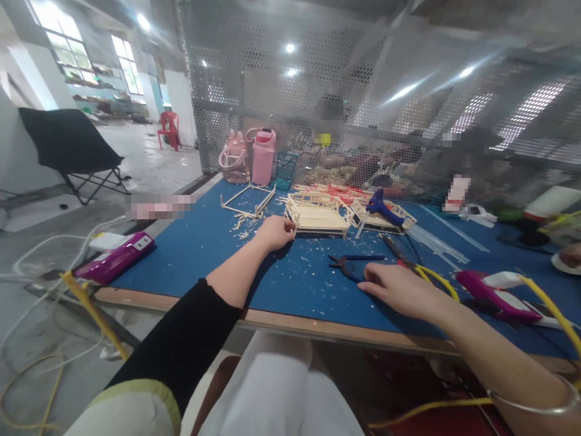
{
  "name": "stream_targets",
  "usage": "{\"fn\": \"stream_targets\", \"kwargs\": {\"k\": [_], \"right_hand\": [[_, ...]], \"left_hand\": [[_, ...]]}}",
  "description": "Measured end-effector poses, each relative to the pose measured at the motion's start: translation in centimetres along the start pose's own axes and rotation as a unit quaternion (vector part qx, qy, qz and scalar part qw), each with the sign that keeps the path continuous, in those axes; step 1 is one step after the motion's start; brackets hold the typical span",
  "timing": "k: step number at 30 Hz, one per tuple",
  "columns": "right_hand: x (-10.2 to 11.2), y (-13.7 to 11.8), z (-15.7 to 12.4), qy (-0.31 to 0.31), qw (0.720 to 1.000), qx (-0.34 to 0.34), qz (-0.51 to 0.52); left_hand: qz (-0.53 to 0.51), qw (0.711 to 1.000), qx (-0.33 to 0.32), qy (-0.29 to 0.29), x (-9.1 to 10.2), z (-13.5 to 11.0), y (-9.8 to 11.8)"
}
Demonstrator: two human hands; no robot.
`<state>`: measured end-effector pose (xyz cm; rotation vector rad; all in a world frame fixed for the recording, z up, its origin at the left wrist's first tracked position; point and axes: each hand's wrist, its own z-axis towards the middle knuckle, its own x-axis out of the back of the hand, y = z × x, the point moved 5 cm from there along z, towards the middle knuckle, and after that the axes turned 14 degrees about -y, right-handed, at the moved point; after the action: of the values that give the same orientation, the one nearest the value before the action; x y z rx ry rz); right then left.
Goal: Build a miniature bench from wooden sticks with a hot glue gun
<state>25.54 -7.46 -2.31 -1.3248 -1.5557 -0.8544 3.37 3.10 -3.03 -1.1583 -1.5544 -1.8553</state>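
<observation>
My left hand [275, 234] is closed on the front left corner post of a small bed-like frame of wooden sticks [320, 219], which stands on the blue tabletop. Lying to its front right are blue-handled pliers [345, 266], jaws pointing left. The fingers of my right hand [394, 287] pinch the end of one pliers handle. Behind and to the right, a second stick frame [379, 219] has a blue glue gun [384, 209] resting over it. An open rectangle of sticks [249, 198] lies at the back left.
Clear glue sticks [438, 244] lie right of the glue gun. Purple power strips [120, 257] [497, 297] sit at both sides, with yellow and white cables. Pink bottles [263, 157] stand before a perforated metal screen [363, 91]. Wood scraps litter the blue table [181, 260]. Another person's hand shows at far right.
</observation>
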Motion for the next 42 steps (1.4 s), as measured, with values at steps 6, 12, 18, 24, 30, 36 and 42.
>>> {"fn": "stream_targets", "kwargs": {"k": [6,12,18,24,30,36,42], "right_hand": [[1.0,0.1,2.1,0.088,0.996,0.003,0.001],[0.8,-0.1,1.5,0.064,0.998,-0.015,-0.002],[-0.4,0.6,-0.8,0.079,0.982,-0.174,0.008],[3.7,1.5,1.2,0.168,0.973,-0.157,0.001],[5.3,-6.2,8.2,0.087,0.983,0.099,0.127],[3.0,-7.5,10.3,0.132,0.958,0.144,0.208],[2.9,-7.4,10.2,0.165,0.939,0.142,0.267]], "left_hand": [[0.008,1.0,0.002,0.004,0.3,-0.2,-0.1],[0.011,1.0,0.001,0.0,0.4,0.0,-0.2],[0.007,1.0,0.009,0.003,0.7,-0.1,-0.1],[-0.006,0.999,0.04,0.026,0.6,-0.5,-0.1],[0.024,0.996,0.054,0.066,0.2,-1.6,0.9],[0.068,0.992,0.063,0.09,-0.1,-2.3,1.8],[0.103,0.986,0.075,0.103,-0.2,-2.6,2.4]]}}
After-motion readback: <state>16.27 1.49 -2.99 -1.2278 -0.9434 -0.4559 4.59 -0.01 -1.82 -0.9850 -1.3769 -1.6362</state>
